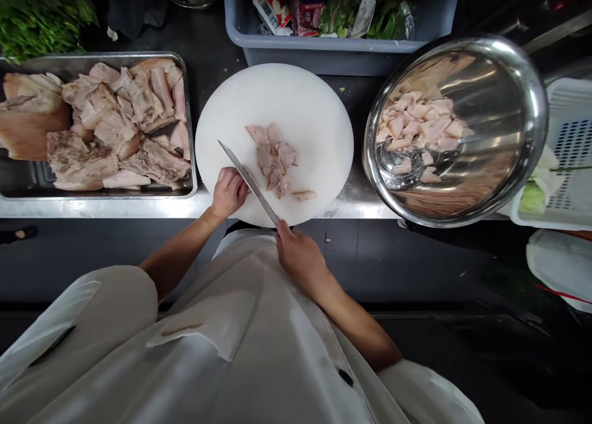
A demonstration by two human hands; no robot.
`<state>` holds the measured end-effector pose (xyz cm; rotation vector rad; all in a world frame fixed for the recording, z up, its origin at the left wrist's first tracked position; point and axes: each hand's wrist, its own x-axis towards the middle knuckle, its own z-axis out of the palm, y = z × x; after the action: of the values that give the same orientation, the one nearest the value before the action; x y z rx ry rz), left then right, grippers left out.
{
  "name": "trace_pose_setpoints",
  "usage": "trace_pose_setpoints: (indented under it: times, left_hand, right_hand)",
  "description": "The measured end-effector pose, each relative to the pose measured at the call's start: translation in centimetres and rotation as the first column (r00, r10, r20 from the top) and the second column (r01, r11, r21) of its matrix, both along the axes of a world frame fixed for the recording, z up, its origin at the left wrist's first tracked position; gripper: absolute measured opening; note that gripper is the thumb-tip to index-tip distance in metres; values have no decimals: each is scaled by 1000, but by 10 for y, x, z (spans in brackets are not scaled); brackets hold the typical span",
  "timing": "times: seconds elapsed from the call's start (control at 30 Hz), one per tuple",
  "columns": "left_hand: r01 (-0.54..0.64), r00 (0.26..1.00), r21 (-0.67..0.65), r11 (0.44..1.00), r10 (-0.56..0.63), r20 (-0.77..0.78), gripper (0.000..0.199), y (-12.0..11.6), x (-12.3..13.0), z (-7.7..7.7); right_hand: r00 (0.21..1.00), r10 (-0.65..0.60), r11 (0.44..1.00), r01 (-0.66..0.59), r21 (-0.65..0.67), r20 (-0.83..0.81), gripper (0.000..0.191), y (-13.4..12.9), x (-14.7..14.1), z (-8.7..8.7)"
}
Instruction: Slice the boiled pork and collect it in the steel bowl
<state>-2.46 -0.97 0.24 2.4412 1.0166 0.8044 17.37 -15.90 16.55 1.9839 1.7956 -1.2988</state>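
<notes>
A round white cutting board [314, 115] lies at the counter's front edge. Sliced pieces of pale meat [272, 155] are spread over its middle, with one thin slice [304, 195] apart at the lower right. My right hand [298, 254] is closed round the handle of a knife [252, 183], whose blade points up and left across the board. Fingers curled, my left hand [229, 192] rests at the board's lower left, close against the blade. It seems to press on a bit of meat, mostly hidden by the hand and blade.
On the left stands a metal tray [192, 165] of large meat chunks, with leafy greens [44, 16] behind it. A steel bowl [499, 134] with cut meat is on the right, beside a white basket [578, 140]. Behind the board sits a grey bin [324, 43] holding packets and greens.
</notes>
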Motion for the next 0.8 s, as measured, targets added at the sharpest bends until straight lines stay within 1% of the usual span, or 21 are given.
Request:
trace_pose_setpoints:
  times: [0.07,0.1,0.13,0.23,0.3,0.33,0.43,0.47,0.5,0.53,0.63,0.67,0.7,0.73,0.77,0.8]
  left_hand:
    - [-3,1000,-22,1000,3,5,19,0,0,1]
    - [-8,1000,-33,999,8,2,19,-1,1,2]
    - [-13,1000,-42,999,13,-4,19,-1,1,3]
    - [-18,1000,-63,998,17,-18,20,-2,3,5]
    - [-12,1000,-72,997,10,-17,21,-2,3,7]
    - [-9,1000,-72,997,8,-15,21,-2,4,8]
    - [-4,1000,-56,998,4,-9,21,-2,5,9]
    - [-2,1000,-47,999,2,-1,20,-2,5,10]
    - [0,1000,-36,999,0,10,19,-2,5,10]
    - [4,1000,-20,1000,-4,21,19,-2,5,10]
    - [17,999,24,1000,-18,31,19,-3,6,10]
    - [18,1000,22,1000,-19,22,20,-3,6,9]
    - [15,1000,11,1000,-16,13,21,-3,6,9]
    - [9,1000,-7,1000,-9,3,22,-3,6,9]
    - [0,1000,-25,1000,0,-4,22,-3,6,9]
    - [-8,1000,-40,999,8,-8,22,-3,6,9]
  right_hand:
    - [1000,-1,995,4,101,-25,34,14,-6,-8]
    - [1000,-3,992,7,123,-28,35,16,-7,-10]
    - [1000,-4,993,7,115,-28,36,13,-8,-11]
    - [1000,-13,1000,12,-20,-8,35,-10,-1,-6]
    - [1000,-17,997,16,-80,-8,33,-16,2,-5]
    - [1000,-16,998,15,-67,-18,34,-11,1,-7]
    - [999,-15,998,17,56,-46,38,18,-7,-19]
    - [999,-20,996,24,87,-48,38,24,-9,-22]
    - [998,-25,995,29,93,-49,38,24,-9,-23]
    - [998,-30,996,34,77,-50,38,18,-8,-22]
    - [998,-49,998,48,-36,-37,34,-21,1,-12]
    - [998,-54,997,52,-63,-28,33,-31,2,-10]
    - [998,-54,996,52,-68,-20,32,-34,2,-10]
    - [999,-48,997,47,-53,-15,32,-30,0,-13]
    - [999,-38,999,37,-21,-12,33,-18,-3,-19]
    - [1000,-26,999,26,25,-14,35,-1,-7,-26]
